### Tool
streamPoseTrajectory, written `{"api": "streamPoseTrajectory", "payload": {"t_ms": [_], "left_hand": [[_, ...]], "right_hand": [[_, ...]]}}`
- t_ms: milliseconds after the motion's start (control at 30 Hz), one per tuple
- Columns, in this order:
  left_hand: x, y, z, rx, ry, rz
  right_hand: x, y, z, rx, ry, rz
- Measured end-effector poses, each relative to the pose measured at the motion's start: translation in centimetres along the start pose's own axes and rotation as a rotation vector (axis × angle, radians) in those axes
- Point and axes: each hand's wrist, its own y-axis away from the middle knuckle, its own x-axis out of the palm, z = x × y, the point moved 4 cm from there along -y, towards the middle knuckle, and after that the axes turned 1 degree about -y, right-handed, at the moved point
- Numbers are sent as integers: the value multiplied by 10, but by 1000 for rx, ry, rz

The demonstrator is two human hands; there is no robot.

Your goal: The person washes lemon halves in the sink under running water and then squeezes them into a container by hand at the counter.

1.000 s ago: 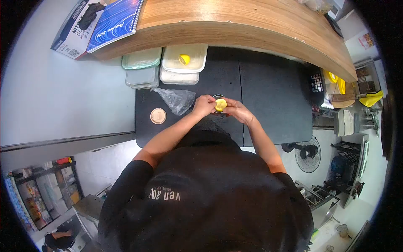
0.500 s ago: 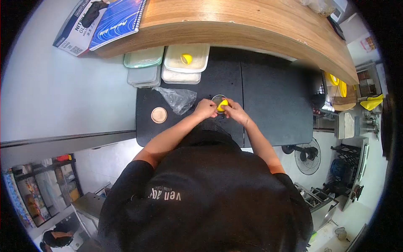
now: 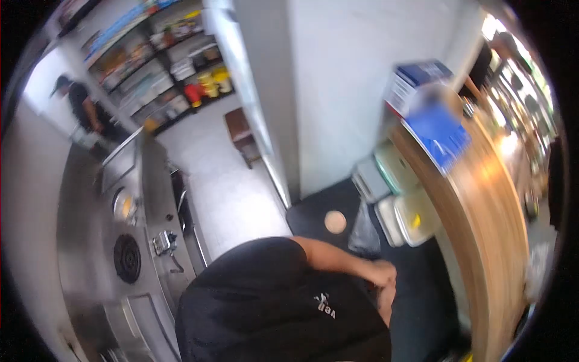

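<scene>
My left hand [image 3: 383, 273] is over the black table [image 3: 422, 283], its fingers curled closed. My right hand [image 3: 386, 297] is close against it, just below in the view. Blur and overlap hide the right fingers, and whatever lies between the hands does not show. Near my left forearm lie a crumpled clear plastic bag [image 3: 364, 234] and a round beige lid [image 3: 335, 222]. A yellow lemon piece [image 3: 415, 221] sits on a pale lidded container [image 3: 427, 208] beyond the bag.
Other lidded containers [image 3: 372, 179] stand by the wall. A curved wooden counter [image 3: 482, 241] rises beyond the table, bearing a blue notebook [image 3: 437, 136] and a glove box [image 3: 416, 81]. At left are a steel worktop [image 3: 84, 241] and a person [image 3: 84, 105]; another person [image 3: 482, 66] is beyond the counter.
The camera has swung left, bringing the steel worktop and shelves into view. Half a second ago my right hand held a yellow lemon piece above a small round container; both are now hidden.
</scene>
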Motion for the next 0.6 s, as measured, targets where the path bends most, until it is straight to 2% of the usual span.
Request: {"api": "streamPoseTrajectory", "payload": {"t_ms": [33,100,133,233,267,300,333,367,400,433,467,500,533,600], "left_hand": [[-6,17,-14,-4,-21,-59],[-26,30,-29,-49,-44,-184],[-26,37,-31,-63,-42,-242],[-11,57,-27,-97,7,-423],[-7,61,-26,-81,32,-507],[-5,65,-25,-142,26,-478],[-1,71,-24,-145,30,-504],[-2,83,-34,-201,-10,-606],[2,89,-38,-245,-44,-609],[10,94,-37,-296,33,-530],[5,106,-57,-263,38,-547],[16,101,-46,-321,70,-500],[19,105,-49,-290,119,-607],[24,111,-55,-237,17,-674]], "right_hand": [[9,2,5,-10,166,-6],[18,-5,20,-74,878,97],[23,-3,29,-119,1129,158],[17,-10,28,-215,1486,329],[13,-15,25,-274,1518,350],[11,-16,27,-343,1522,365],[43,8,56,-468,1440,303],[46,11,61,-397,1509,271],[53,15,67,-443,1454,272],[51,22,72,-375,1390,262],[48,20,72,-236,1490,263],[44,25,73,-387,1420,288],[32,17,64,-319,1463,307],[56,42,90,-111,1273,264]]}}
